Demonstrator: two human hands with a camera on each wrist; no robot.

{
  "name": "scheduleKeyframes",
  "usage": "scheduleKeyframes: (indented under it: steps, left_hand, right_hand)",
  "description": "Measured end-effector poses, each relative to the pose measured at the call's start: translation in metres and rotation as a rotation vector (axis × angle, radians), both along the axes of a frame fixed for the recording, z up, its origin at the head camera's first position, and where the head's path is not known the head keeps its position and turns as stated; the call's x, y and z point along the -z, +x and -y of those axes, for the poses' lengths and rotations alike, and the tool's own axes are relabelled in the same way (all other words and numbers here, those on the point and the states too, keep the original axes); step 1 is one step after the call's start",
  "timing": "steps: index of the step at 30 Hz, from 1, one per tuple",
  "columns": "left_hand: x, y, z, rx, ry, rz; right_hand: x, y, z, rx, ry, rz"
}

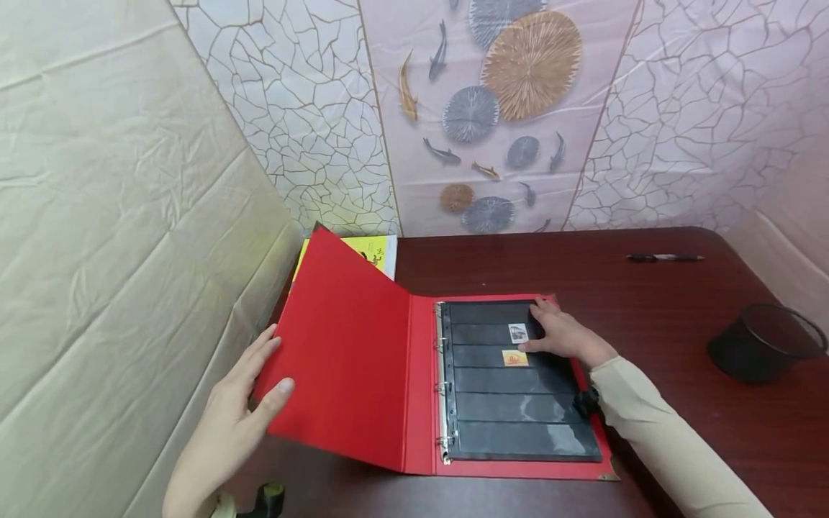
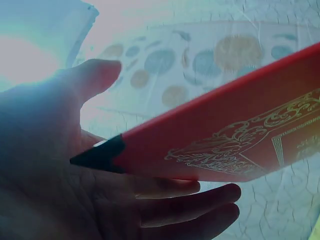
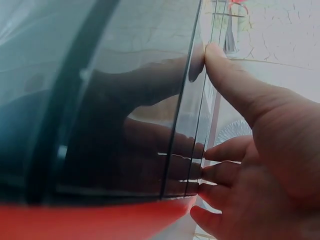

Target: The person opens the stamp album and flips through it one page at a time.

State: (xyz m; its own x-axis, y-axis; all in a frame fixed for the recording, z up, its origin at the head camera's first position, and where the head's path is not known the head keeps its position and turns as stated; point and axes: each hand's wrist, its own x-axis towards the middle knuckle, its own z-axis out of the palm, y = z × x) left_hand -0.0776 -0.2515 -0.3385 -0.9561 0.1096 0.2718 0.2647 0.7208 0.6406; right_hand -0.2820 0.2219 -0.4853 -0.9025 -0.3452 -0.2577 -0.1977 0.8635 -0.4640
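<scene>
A red ring binder (image 1: 343, 352) is spread on the table, its left cover tilted up. My left hand (image 1: 223, 424) supports that cover's outer edge, thumb on the inside and apart from the fingers. In the left wrist view, the cover's dark corner piece (image 2: 102, 154) lies against the palm, with the fingers (image 2: 190, 210) stretched beneath. My right hand (image 1: 563, 334) rests spread on the black pocket page (image 1: 492, 378), its fingertips near the top right edge. Beside its thumb are a pale stamp (image 1: 518, 333) and a yellow stamp (image 1: 515, 358) in the pockets.
Behind the raised cover lies a yellow book (image 1: 376, 250), partly hidden. A pen (image 1: 666, 257) lies at the back right of the dark brown table (image 1: 492, 266). At the right stands a black mesh cup (image 1: 751, 352). Patterned cloth (image 1: 324, 108) hangs behind the table.
</scene>
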Motion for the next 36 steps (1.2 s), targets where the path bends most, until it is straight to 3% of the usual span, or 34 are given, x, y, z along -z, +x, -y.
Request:
scheduleKeyframes:
  steps: [7, 19, 27, 33, 36]
  left_hand:
    - [0.009, 0.002, 0.013, -0.082, -0.055, 0.113]
    - [0.029, -0.001, 0.029, -0.141, -0.111, 0.161]
    - [0.044, -0.003, 0.041, -0.193, -0.146, 0.315]
    - [0.06, -0.004, 0.05, -0.195, -0.151, 0.252]
    - [0.068, -0.005, 0.053, -0.197, -0.152, 0.255]
  right_hand:
    - [-0.001, 0.004, 0.0, 0.045, -0.007, 0.001]
    - [-0.002, 0.002, -0.002, 0.069, -0.009, 0.009]
    - [-0.006, -0.001, -0.01, 0.025, -0.022, 0.034]
    - [-0.005, -0.002, -0.011, 0.061, -0.055, 0.036]
    - [-0.003, -0.002, -0.011, 0.08, -0.071, 0.037]
